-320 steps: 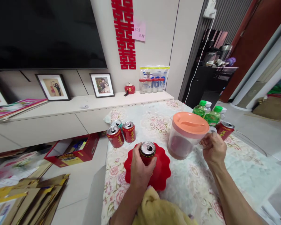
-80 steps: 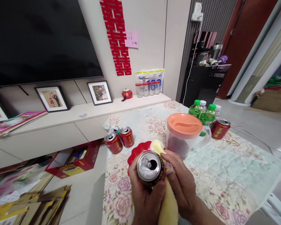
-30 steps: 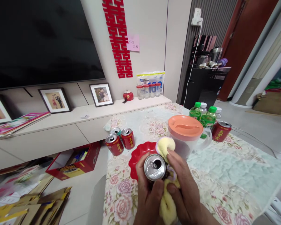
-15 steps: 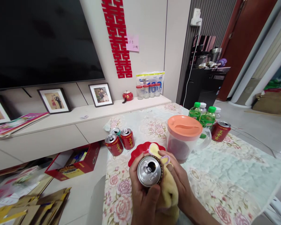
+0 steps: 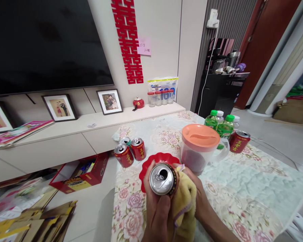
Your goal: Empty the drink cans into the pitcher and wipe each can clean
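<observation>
Compared with half a second ago, the tip of the yellow cloth [image 5: 185,205] no longer stands up beyond the can [image 5: 161,179]; the cloth now hangs down the can's right flank, nearer you than the red dish [image 5: 164,157]. This suggests broader cloth contact with the can wall. You hold the can above the near part of the red dish. Its opened top faces your eyes, mouth towards the dish's far rim; the long axis runs downwards, exact tilt unclear. Your left hand [image 5: 155,208] wraps firmly around the can. Your right hand [image 5: 198,188] curls around the cloth, fingers partly hidden.
</observation>
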`<state>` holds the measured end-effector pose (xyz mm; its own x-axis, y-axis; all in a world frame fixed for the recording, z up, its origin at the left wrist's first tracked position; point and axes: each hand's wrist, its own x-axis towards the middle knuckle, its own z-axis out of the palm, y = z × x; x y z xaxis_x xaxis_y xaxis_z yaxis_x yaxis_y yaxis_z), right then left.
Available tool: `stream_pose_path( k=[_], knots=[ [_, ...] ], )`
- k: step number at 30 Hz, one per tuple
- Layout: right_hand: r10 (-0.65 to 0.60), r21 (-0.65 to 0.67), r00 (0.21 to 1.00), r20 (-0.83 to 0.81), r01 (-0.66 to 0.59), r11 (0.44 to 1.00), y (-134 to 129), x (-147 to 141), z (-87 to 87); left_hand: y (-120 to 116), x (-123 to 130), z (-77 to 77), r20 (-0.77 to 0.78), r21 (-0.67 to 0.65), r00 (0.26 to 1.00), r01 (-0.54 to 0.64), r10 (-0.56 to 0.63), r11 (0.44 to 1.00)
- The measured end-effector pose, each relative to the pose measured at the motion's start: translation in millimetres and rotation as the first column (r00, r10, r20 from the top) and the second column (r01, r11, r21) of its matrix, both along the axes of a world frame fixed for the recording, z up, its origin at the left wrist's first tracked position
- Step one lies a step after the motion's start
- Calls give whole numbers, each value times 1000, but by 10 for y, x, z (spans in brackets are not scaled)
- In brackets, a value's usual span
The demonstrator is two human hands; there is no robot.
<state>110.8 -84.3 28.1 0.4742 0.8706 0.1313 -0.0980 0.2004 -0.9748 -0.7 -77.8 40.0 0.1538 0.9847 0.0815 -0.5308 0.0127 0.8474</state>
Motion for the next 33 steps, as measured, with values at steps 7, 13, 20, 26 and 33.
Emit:
stream_pose_path(
  k=[7,13,20,26,33],
  knots=[
    [-272,132,849,452,238,962,-96,1,-45,25,30,80,-68,11,997,-31,32,999],
    [-387,358,647,656,184,915,-267,-19,16,21,-5,116,-76,-90,996,43,-50,995],
    [-344,395,573,744,37,918,-366,-10,-34,13,-2,103,-143,-28,989,36,-39,999],
    [-354,406,634,688,68,911,-190,31,-82,51,15,59,-115,52,992,50,-44,997],
    [-150,213,867,474,52,976,-154,57,-61,149,-38,-95,-51,66,996,81,-78,995]
  ],
)
